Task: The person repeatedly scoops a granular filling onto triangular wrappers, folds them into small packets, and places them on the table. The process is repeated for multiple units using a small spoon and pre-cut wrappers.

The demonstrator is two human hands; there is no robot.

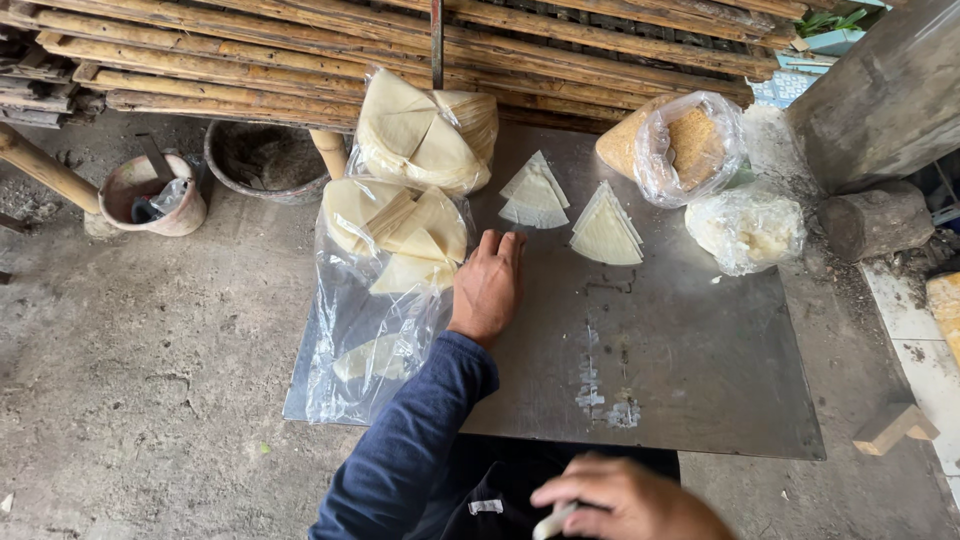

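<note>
- While the left hand (487, 287) is resting flat at the middle of the frame, its fingers are lying open and spread on the metal sheet (690, 370), gripping nothing and touching the edge of the clear plastic bag (375, 300) just to its left.
- At the bottom edge, the right hand (625, 505) is curling loosely around a small white object (552, 522); the object is too blurred to identify.
- Inside that long clear bag, pale folded triangular wrappers (400, 225) are lying stacked, and a second tied bag of them (425, 135) is sitting above it at upper centre.
- Two small piles of loose triangles (535, 192) (606, 232) are lying on the sheet just beyond the left fingertips, apart from them.
- At upper right, a clear bag of orange-brown crumbs (680, 145) is leaning open-mouthed, with a knotted clear bag of whitish filling (748, 230) just below it; none of the bags is showing a label.
- Judging the risks: the open bag is hanging over the sheet's left edge, so a tug from the hand could be sliding wrappers onto the dirty concrete floor (140, 380).
- A careless reach could also be scattering the thin loose piles or tipping the crumb bag.
</note>
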